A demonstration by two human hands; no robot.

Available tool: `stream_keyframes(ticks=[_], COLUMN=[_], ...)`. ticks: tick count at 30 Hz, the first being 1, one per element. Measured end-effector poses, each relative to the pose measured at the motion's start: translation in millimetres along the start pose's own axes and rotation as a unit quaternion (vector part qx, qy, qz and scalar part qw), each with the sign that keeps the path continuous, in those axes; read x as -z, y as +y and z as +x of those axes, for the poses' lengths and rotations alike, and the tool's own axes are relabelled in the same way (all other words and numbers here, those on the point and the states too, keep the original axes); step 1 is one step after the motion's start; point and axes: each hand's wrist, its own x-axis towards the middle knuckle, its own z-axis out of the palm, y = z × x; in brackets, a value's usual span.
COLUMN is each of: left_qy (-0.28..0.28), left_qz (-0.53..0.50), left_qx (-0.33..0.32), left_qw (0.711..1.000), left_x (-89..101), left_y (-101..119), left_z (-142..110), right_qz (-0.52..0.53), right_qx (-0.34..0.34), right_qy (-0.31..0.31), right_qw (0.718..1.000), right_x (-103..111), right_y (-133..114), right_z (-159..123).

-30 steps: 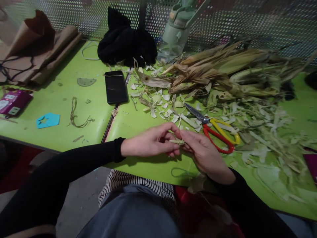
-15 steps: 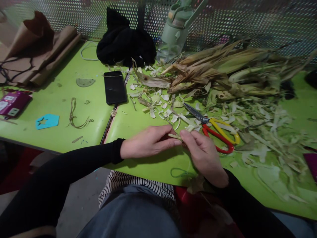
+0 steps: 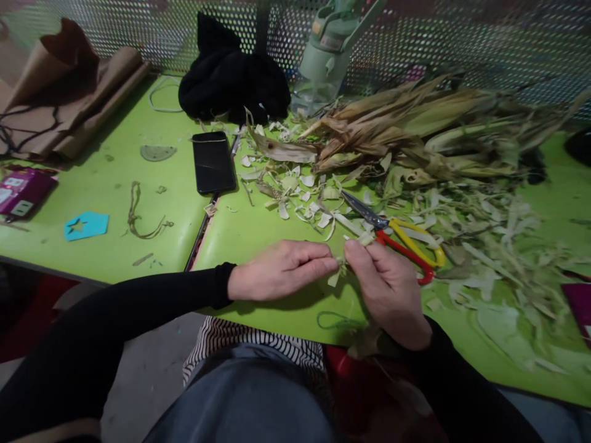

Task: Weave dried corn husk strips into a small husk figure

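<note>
Over the green table (image 3: 272, 314), my left hand (image 3: 286, 269) pinches one end of a pale green corn husk strip (image 3: 340, 271), thumb and fingers pressed together. My right hand (image 3: 385, 286) grips the same strip a short way to the right, between thumb and forefinger. A folded or knotted bit of husk shows in the small gap between the hands; its exact form is too small to make out. Just beyond my right hand lie scissors (image 3: 383, 224) with one red and one yellow handle, blades pointing away to the left. Near the table edge lies a thin green loop (image 3: 339, 320).
Dried corn husks (image 3: 415, 129) are heaped at the back right, with husk scraps (image 3: 498, 246) spread in front. A bottle (image 3: 323, 61), a black cloth bundle (image 3: 235, 80) and a phone (image 3: 213, 163) stand or lie farther back. Brown paper (image 3: 74, 92) and a blue tag (image 3: 86, 226) are leftward.
My hands have drawn slightly apart, the right one shifting a little rightward. The strip end that lay across my left fingers now hangs down between the hands.
</note>
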Motion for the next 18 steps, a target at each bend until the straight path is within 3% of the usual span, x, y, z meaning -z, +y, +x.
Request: stream_keyframes(ticks=[4,6,8,11,14,16,18], left_qy=[0.010,0.021,0.049,0.075,0.061,0.072,0.109], left_qz=[0.137,0.170,0.146,0.006,-0.148,-0.180,-0.155], left_qx=[-0.108,-0.111,-0.062,0.044,0.121,0.143,0.124], left_qw=[0.985,0.979,0.986,0.996,0.980,0.971,0.974], left_x=[-2.0,-2.8,-3.8,-5.7,-6.7,-6.3,-5.0], left_y=[-4.4,-6.4,-7.5,-7.1,-6.2,-6.6,-7.6], left_z=[-5.1,-5.2,-2.8,2.5,5.6,6.0,6.0], right_qz=[0.009,0.000,-0.028,-0.093,-0.139,-0.144,-0.128], right_qx=[0.003,-0.008,-0.008,0.026,0.056,0.064,0.057], right_qy=[-0.024,-0.022,-0.003,0.037,0.065,0.069,0.060], right_qw=[1.000,1.000,1.000,0.995,0.987,0.985,0.988], right_x=[1.0,1.5,1.1,-1.2,-4.4,-6.4,-8.1], right_y=[-2.6,-3.8,-3.5,0.0,5.0,7.4,8.7], right_z=[-1.0,-1.3,-1.4,-1.1,0.0,1.0,2.0])
